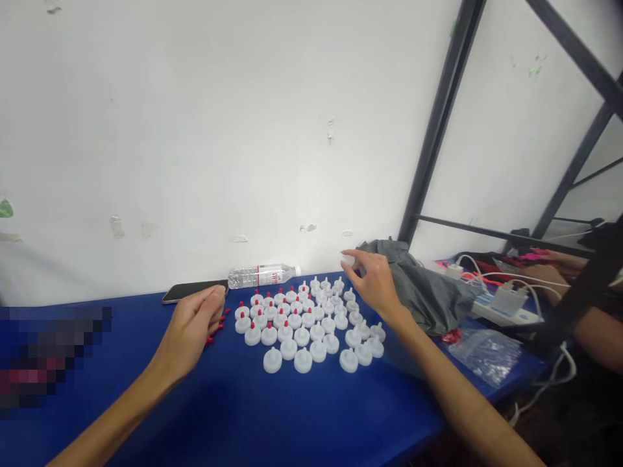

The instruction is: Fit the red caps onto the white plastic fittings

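Many white round caps with pointed spouts (302,360) stand in loose rows on the blue tabletop. Those at the back left carry small red tips (285,324) on their spouts; the front and right ones have bare spouts. My left hand (192,327) is closed left of the rows, its fingers curled under the thumb, so what they hold is hidden. Several loose red tips (217,329) lie right beside its fingers. Over the back right of the rows hovers my right hand (372,279), thumb and forefinger apart with nothing between them.
A clear water bottle (265,275) lies along the wall beside a dark phone (192,291). To the right are a dark plastic bag (418,285), a clear bag (487,355), and a power strip (506,310) with white cables. Another person's arm (549,275) shows beyond a black metal frame (438,123).
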The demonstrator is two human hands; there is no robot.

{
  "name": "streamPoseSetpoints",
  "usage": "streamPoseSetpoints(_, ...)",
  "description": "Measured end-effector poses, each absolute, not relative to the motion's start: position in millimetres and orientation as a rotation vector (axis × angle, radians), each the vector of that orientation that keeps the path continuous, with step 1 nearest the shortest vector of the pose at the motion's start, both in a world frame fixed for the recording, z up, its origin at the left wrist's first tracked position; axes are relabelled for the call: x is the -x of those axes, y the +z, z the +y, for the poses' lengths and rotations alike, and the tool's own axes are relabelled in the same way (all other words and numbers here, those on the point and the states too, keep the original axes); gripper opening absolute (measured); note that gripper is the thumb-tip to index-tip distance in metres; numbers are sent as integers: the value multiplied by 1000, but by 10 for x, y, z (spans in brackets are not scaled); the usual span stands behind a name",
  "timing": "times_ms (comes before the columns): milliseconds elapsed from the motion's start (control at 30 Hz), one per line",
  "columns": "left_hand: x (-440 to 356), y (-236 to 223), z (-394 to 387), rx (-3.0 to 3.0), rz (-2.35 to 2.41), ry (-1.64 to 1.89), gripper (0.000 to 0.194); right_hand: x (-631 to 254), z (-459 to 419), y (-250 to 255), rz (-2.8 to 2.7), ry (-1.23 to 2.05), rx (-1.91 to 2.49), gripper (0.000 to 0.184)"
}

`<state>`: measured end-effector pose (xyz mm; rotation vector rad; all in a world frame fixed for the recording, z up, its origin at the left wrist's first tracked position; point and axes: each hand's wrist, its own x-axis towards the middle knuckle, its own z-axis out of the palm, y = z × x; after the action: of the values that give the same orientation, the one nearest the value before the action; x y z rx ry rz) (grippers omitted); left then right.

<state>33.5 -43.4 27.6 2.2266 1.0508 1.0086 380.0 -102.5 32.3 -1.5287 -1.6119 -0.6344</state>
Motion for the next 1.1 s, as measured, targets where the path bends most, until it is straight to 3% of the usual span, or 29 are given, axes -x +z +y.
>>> streamPoseSetpoints(233, -316, 122, -296, -2797, 1229, 727, 24, -3840, -946, 253, -1702, -443, 1571, 20)
streamPoseSetpoints(667, -254, 58, -196, -2873, 1222, 481, 33, -3676, -911, 140, -1914, -247, 1561, 17)
streamPoseSetpoints(1100, -242, 139, -216, -2856, 1276, 493, 23, -3655, -905, 68, -2079, -141, 1553, 16)
